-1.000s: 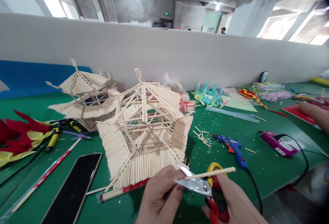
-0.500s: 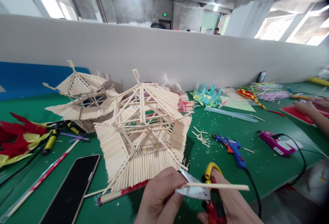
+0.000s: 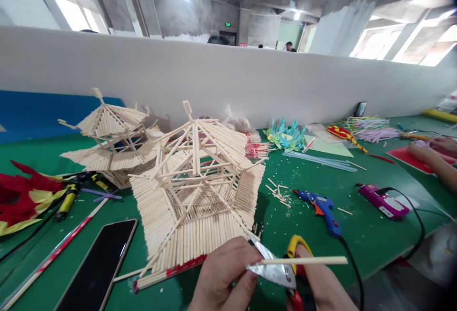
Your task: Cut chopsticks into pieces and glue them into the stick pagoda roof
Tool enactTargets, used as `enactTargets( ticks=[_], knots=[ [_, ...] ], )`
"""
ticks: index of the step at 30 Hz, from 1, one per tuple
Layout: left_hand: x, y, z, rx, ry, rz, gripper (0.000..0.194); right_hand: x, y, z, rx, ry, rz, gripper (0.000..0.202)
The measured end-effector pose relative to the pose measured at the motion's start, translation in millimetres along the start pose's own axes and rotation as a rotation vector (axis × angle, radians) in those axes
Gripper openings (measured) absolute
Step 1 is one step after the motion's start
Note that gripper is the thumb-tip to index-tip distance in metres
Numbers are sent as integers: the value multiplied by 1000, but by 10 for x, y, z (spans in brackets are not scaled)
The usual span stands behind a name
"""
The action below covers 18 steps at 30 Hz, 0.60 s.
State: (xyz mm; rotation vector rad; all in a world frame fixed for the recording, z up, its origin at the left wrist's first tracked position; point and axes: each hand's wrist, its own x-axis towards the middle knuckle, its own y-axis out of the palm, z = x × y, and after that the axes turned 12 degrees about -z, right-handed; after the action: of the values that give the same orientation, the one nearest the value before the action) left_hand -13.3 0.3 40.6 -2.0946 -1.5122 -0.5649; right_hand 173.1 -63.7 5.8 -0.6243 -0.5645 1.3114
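My left hand (image 3: 226, 273) is closed, pinching one end of a thin wooden stick (image 3: 314, 260) that points to the right. In my right hand (image 3: 323, 280) is a pair of scissors (image 3: 276, 273) with yellow, red and black handles. Their silver blades stand apart around the stick, close to my left fingertips. Just behind my hands is a pavilion model (image 3: 200, 225) made of many wooden sticks, its roof only partly covered. Packaged sticks in red-printed wrap (image 3: 185, 267) lie along its front edge.
A second stick pavilion (image 3: 110, 130) stands back left. A phone (image 3: 98, 263) lies front left. To the right are stick offcuts (image 3: 280, 192), a blue glue gun (image 3: 321, 208) with a cord and a purple box (image 3: 383, 200). Another person's hand (image 3: 423, 151) rests over red paper.
The view has shifted slightly. The scissors have turned a little in my right hand, while the stick stays between the blades. The pavilions and table items keep their places.
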Motion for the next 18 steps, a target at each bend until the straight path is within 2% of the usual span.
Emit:
enactTargets(
  ticks=[4, 7, 9, 11, 13, 16, 18],
  knots=[
    [-23, 27, 1, -1, 8, -21, 23, -40, 65, -74, 1, 46, -32, 31],
    [5, 31, -16, -26, -54, 5, 16, -53, 75, -44, 44, 82, -42, 23],
    [45, 30, -43, -54, -120, 49, 15, -50, 61, 11, 170, 167, -5, 15],
    [82, 33, -71, -91, -240, 92, 23, -45, 51, 55, 326, 283, 35, 19],
    [102, 42, -86, -140, -424, 104, 27, -46, 60, 58, 367, 332, 23, 24],
    [94, 57, -76, -240, -725, 101, 26, -64, 89, 5, 205, 231, -62, 9],
    [84, 57, -70, -293, -852, 114, 26, -74, 86, -24, 103, 127, -96, 15]
  ],
)
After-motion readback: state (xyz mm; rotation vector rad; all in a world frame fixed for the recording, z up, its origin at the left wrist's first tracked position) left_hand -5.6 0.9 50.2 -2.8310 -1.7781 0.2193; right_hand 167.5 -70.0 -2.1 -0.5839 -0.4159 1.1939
